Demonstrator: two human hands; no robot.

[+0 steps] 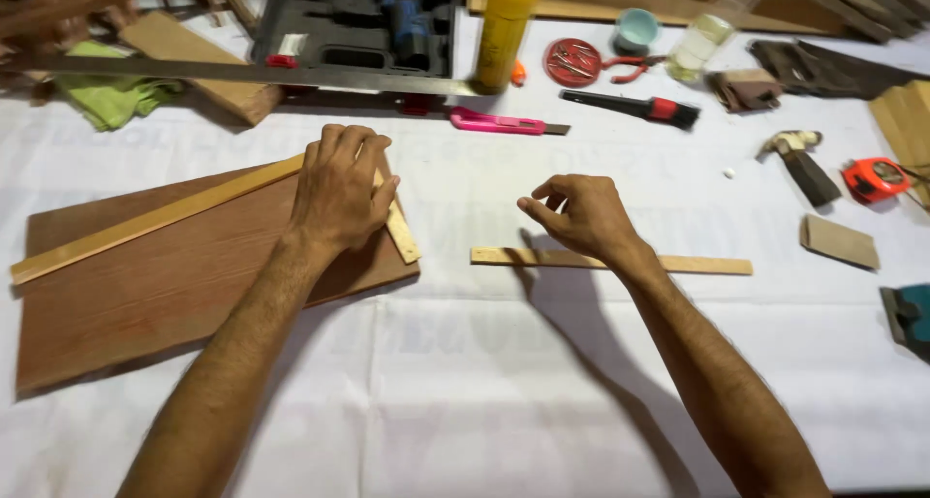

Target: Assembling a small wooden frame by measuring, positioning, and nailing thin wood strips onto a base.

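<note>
From the head view, the left hand (339, 190) lies palm-down with fingers curled over the corner where a long pale wooden strip (145, 224) meets a short strip (400, 232) on a brown wooden board (165, 295), pressing them rather than gripping. The right hand (578, 212) hovers loosely above a loose wooden strip (697, 264) on the white table cover (465, 382), thumb and forefinger pinched together; whether they hold anything I cannot tell. A pink utility knife (499, 123) and a black brush (630, 107) lie beyond.

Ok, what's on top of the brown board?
On the board lie a long pale strip and a shorter one, meeting at its corner. The left hand presses there, covering the joint.
</note>
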